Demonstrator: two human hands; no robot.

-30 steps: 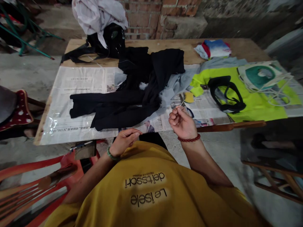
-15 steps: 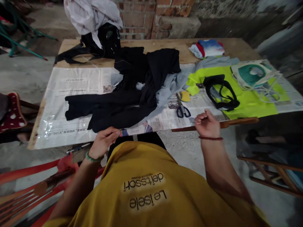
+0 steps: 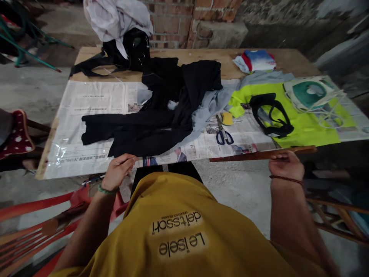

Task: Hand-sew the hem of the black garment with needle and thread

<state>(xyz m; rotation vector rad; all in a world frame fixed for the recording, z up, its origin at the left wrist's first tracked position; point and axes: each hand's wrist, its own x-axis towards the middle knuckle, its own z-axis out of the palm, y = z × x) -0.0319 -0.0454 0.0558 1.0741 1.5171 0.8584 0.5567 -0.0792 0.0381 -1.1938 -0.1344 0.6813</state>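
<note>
- The counter [image 3: 201, 55] is a wooden board, its near part covered with newspaper [image 3: 95, 102] that reaches the front edge.
- A black garment [image 3: 152, 123] lies crumpled across the middle of the newspaper, partly over a pale grey cloth [image 3: 211, 104].
- A neon yellow garment [image 3: 305, 127] is spread at the right end, with a black strap [image 3: 271, 115] looped on it and a green and white iron [image 3: 309, 92] just behind.
- A black bag [image 3: 131, 50] with white cloth [image 3: 115, 17] draped over it sits at the far left corner; a small folded red, white and blue cloth [image 3: 256, 60] lies far right.
- Blue-handled scissors [image 3: 223, 134] rest on the newspaper beside a small yellow piece [image 3: 227, 118].
- The left hand [image 3: 118, 171], its grip pressed together, pinches the front edge of the newspaper just below the black garment.
- The right hand [image 3: 285, 165] is at the counter's front right edge, fingers curled onto the wooden strip [image 3: 245, 156]; whether its grip pinches anything I cannot tell.
</note>
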